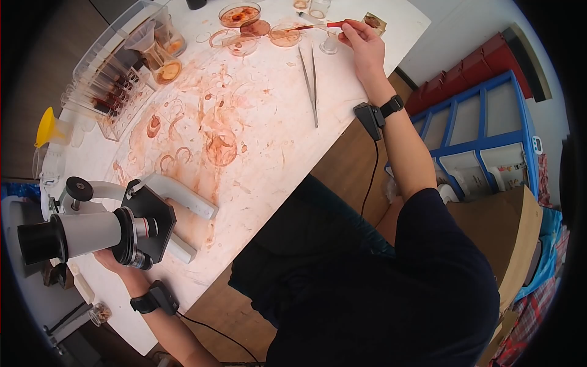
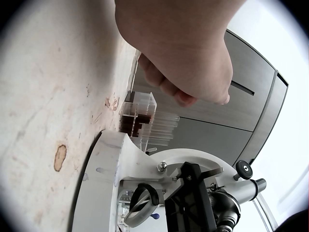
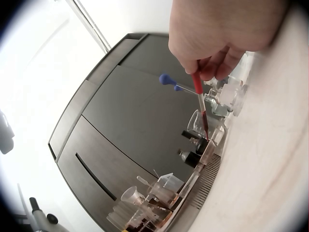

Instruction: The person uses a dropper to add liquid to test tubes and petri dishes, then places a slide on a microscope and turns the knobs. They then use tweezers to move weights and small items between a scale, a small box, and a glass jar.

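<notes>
My right hand (image 1: 365, 54) pinches the red bulb of a glass dropper (image 3: 203, 104) between thumb and fingers. Dark red liquid fills the dropper's lower part. In the head view its tip is over a shallow petri dish (image 1: 286, 42) at the back of the table. Metal tweezers (image 1: 315, 98) lie just left of my right forearm. At the near left, my left hand (image 1: 109, 259) is beside the microscope (image 1: 92, 234), which hides most of it from the head camera. In the left wrist view its fingers (image 2: 169, 88) hang loosely curled with nothing in them.
A stained white table (image 1: 269, 147) carries more petri dishes (image 1: 239, 14), a flask (image 1: 164, 64) with a funnel and a rack of test tubes (image 1: 116, 98). A yellow funnel (image 1: 46, 127) stands at the left edge. Blue-framed drawers (image 1: 477, 131) stand to the right.
</notes>
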Motion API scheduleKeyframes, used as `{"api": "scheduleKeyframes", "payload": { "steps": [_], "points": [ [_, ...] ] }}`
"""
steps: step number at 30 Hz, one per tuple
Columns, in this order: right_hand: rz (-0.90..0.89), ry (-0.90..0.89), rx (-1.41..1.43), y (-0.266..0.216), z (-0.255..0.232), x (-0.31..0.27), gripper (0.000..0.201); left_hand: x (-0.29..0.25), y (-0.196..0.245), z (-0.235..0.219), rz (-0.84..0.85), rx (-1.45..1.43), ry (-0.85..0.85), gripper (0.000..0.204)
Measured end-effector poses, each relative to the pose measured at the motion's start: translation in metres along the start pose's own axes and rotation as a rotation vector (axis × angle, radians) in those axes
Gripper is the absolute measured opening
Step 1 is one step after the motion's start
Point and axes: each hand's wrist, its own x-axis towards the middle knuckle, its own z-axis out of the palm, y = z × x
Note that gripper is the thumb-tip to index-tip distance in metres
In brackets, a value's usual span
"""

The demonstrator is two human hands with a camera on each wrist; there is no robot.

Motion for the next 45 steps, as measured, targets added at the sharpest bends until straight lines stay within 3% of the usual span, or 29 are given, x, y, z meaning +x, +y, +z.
{"api": "scheduleKeyframes", "payload": {
  "steps": [2, 5, 8, 14, 17, 20, 23, 26, 35, 38, 41, 45],
  "points": [
    [-0.001, -0.001, 0.002, 0.0, 0.0, 0.0, 0.026, 0.0, 0.01, 0.003, -0.077, -0.12, 0.025, 0.042],
    [-0.007, -0.002, 0.008, 0.0, 0.0, -0.001, 0.027, 0.005, -0.004, 0.012, -0.025, -0.5, 0.213, 0.043],
    [-0.006, -0.003, 0.014, -0.002, 0.0, -0.001, 0.027, 0.004, -0.001, 0.007, 0.201, -0.139, 0.129, 0.042],
    [0.001, 0.003, 0.025, -0.001, 0.0, 0.0, 0.028, 0.006, 0.01, 0.013, -0.011, -0.46, 0.197, 0.046],
    [0.008, 0.004, 0.027, -0.002, 0.0, -0.001, 0.026, 0.003, 0.017, 0.006, -0.162, -0.176, 0.038, 0.041],
    [0.031, 0.007, 0.05, -0.002, 0.0, -0.001, 0.024, 0.002, 0.01, 0.005, -0.1, -0.183, 0.043, 0.041],
    [0.065, -0.002, 0.124, 0.0, -0.004, 0.002, 0.023, 0.006, 0.004, 0.011, -0.032, -0.431, 0.185, 0.045],
    [0.088, -0.017, 0.185, 0.003, -0.007, 0.005, 0.023, 0.006, 0.005, 0.012, 0.049, -0.374, 0.171, 0.042],
    [0.118, -0.043, 0.241, 0.001, -0.008, 0.005, 0.022, 0.006, -0.003, 0.01, -0.101, -0.545, 0.169, 0.037],
    [0.119, -0.046, 0.252, 0.003, -0.009, 0.006, 0.023, 0.006, -0.006, 0.009, -0.07, -0.442, 0.147, 0.035],
    [0.128, -0.045, 0.253, 0.004, -0.01, 0.006, 0.023, 0.004, 0.029, 0.021, -0.13, -0.678, 0.188, 0.033],
    [0.136, -0.005, 0.25, 0.002, -0.008, 0.004, 0.024, 0.005, 0.054, 0.025, -0.371, -0.875, 0.211, 0.041]
  ]
}}
